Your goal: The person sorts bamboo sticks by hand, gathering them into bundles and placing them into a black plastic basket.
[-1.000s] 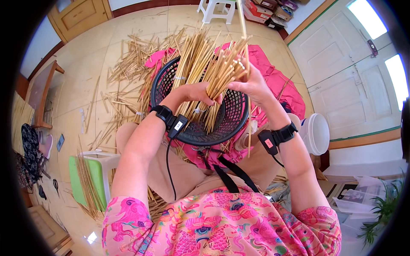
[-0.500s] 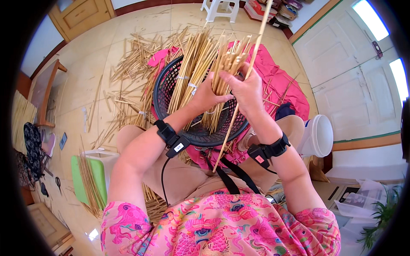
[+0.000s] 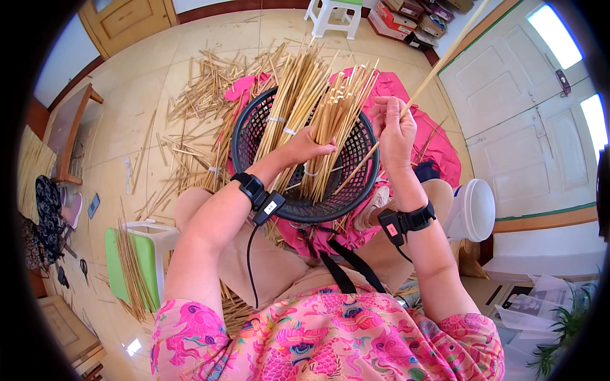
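A: Hand states?
B: Left hand (image 3: 306,149) grips the stalk bundle (image 3: 333,114) inside the basket (image 3: 305,218). Right hand (image 3: 395,132), beyond the basket's right rim, holds one long stalk (image 3: 438,68).
A: Clearance?
B: A narrow gap separates right hand from bundle; the long stalk's lower end overlaps the basket opening.

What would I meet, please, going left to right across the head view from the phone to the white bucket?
Phone, near green-seated stool, left hand on a stick bundle, right hand holding a long stick, white bucket.
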A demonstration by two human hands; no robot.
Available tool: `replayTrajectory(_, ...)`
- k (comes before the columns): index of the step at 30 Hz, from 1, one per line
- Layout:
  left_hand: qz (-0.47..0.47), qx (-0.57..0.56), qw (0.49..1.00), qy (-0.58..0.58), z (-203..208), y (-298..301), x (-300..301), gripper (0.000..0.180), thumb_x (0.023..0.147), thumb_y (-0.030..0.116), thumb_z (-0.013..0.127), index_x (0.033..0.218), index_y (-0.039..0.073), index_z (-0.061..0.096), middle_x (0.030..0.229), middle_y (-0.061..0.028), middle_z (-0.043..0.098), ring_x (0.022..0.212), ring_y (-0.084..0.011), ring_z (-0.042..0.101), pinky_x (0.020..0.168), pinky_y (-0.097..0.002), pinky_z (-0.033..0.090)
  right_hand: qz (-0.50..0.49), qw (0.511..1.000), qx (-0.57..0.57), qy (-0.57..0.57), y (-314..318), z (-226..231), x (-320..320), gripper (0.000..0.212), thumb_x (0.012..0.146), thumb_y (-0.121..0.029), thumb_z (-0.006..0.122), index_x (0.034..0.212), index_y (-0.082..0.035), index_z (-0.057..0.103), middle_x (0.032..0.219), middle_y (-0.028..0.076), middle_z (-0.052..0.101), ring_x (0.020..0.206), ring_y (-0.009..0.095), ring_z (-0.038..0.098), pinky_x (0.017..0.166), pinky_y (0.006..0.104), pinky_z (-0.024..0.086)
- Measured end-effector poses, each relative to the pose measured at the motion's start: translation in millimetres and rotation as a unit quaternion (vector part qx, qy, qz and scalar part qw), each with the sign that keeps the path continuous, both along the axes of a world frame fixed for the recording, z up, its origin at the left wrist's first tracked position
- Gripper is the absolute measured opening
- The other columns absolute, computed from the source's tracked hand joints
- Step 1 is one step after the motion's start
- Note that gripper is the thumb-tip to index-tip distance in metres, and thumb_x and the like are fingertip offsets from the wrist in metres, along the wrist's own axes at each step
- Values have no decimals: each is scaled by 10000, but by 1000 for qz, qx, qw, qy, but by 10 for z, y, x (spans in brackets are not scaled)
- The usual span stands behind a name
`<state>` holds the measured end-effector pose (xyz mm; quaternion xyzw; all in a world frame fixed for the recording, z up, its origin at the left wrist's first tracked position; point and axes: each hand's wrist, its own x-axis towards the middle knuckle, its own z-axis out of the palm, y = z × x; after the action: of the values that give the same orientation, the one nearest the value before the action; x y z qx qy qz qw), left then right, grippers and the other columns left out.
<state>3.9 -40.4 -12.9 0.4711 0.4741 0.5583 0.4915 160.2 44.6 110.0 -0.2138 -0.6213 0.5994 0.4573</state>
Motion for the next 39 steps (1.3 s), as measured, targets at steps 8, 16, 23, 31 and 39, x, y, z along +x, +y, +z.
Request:
replayTrajectory(8, -51, 13, 999, 3, 2, 4, -35, 125, 778, 83, 648, 879, 44, 585, 802, -7, 579, 773, -104, 558, 714, -264, 455, 7, 996, 55, -73, -113, -50, -145, 101, 850, -70, 639, 932, -12, 637, 644, -80, 517, 570, -7, 418, 505, 162, 337)
replayTrajectory(16, -64, 24, 997, 21, 38, 14, -70, 109, 780, 79, 632, 871, 43, 582, 819, -16, 581, 799, -111, 563, 734, -263, 453, 50, 985, 71, -148, -137, -123, -132, 131, 841, -103, 653, 912, -7, 600, 641, -38, 534, 555, 26, 477, 498, 184, 380)
replayTrajectory(23, -64, 32, 997, 14, 57, 11, -47, 118, 777, 74, 627, 882, 31, 593, 838, -40, 616, 801, -125, 579, 722, -282, 467, 47, 985, 106, -131, 59, 59, -179, 120, 856, -118, 635, 905, -24, 579, 653, -41, 530, 560, 26, 470, 496, 187, 380)
replayTrajectory(31, -74, 24, 997, 11, 7, 27, -62, 144, 787, 78, 625, 921, 38, 588, 850, -42, 622, 841, -128, 591, 739, -289, 471, -4, 982, 189, 6, 25, 1136, -268, 96, 912, -98, 548, 926, -6, 571, 737, -8, 556, 555, 18, 424, 440, 161, 282)
replayTrajectory(39, -56, 3, 998, 43, -18, 42, -45, 157, 795, 87, 634, 935, 46, 577, 875, -21, 604, 841, -114, 584, 764, -277, 472, -55, 972, 224, 50, -52, 1105, -238, 143, 916, -163, 550, 878, -26, 543, 735, 18, 557, 618, 41, 477, 514, 196, 384)
